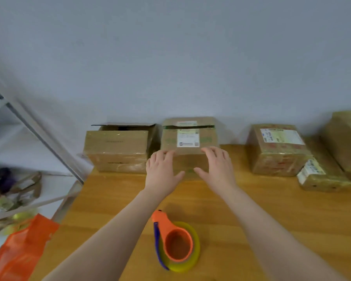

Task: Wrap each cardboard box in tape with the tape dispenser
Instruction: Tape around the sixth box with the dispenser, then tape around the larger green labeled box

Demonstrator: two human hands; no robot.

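Left hand (163, 171) and right hand (216, 169), fingers straight and spread, touch the labelled cardboard box (169, 141) (top flap slightly lifted); the orange tape dispenser (171, 233) lies ungripped on the wooden table (261, 209).

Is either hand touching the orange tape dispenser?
Apart. Head view: tape dispenser lies on the table; left hand and right hand are ahead at a box.

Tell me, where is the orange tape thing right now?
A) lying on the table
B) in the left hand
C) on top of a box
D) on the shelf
A: the tape dispenser lies on the table between the forearms, while the left hand and right hand touch the middle box.
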